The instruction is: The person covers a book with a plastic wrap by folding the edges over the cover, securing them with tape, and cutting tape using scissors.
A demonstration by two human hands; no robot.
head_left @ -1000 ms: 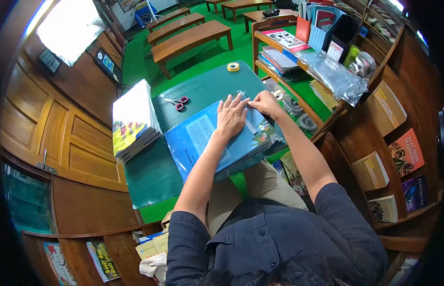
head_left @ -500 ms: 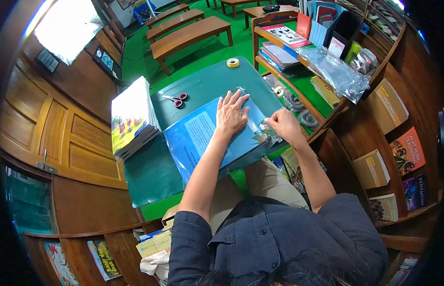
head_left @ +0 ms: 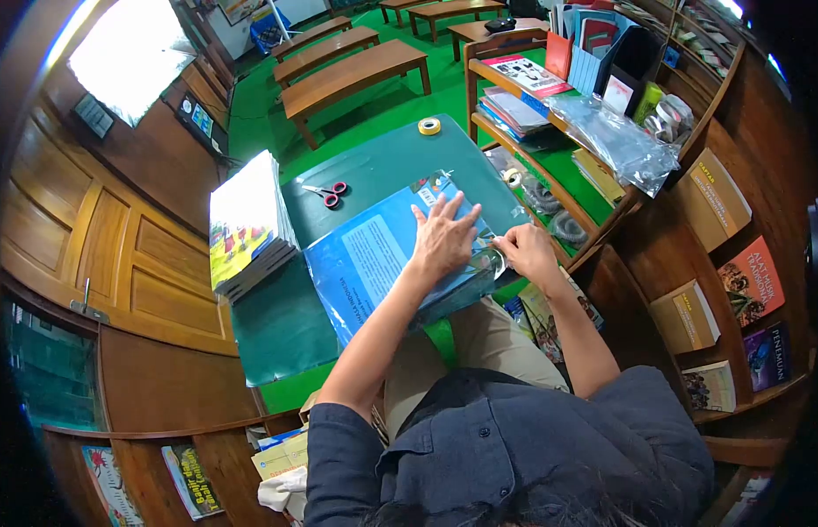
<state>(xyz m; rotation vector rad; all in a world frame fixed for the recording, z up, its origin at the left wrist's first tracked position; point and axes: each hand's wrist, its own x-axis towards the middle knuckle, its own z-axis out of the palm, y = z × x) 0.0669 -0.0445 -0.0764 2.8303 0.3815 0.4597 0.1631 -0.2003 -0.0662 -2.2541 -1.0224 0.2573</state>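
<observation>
A blue book (head_left: pixel 343 263) lies at an angle on the green-topped table (head_left: pixel 286 329), its cover glossy with clear plastic. My left hand (head_left: pixel 446 235) rests flat on the book's right part with the fingers spread. At the book's right edge, my right hand (head_left: pixel 528 255) pinches the edge of the clear plastic cover (head_left: pixel 492 265), which bends up there. Scissors with dark red handles (head_left: pixel 332 195) lie beyond the book. Farther back is a yellow roll of tape (head_left: pixel 429 126). The tips of my right fingers are partly hidden.
A tall stack of books (head_left: pixel 246 215) stands at the table's left edge. On the right, a wooden shelf unit (head_left: pixel 550 198) holds folders and a plastic bag (head_left: pixel 615 136). Book racks (head_left: pixel 681 263) curve around my right side. Wooden benches (head_left: pixel 356 75) stand beyond.
My left hand has slid a little to the right and its fingers have spread wider. The book's far corner now shows past my fingers. My right hand has shifted slightly nearer to me.
</observation>
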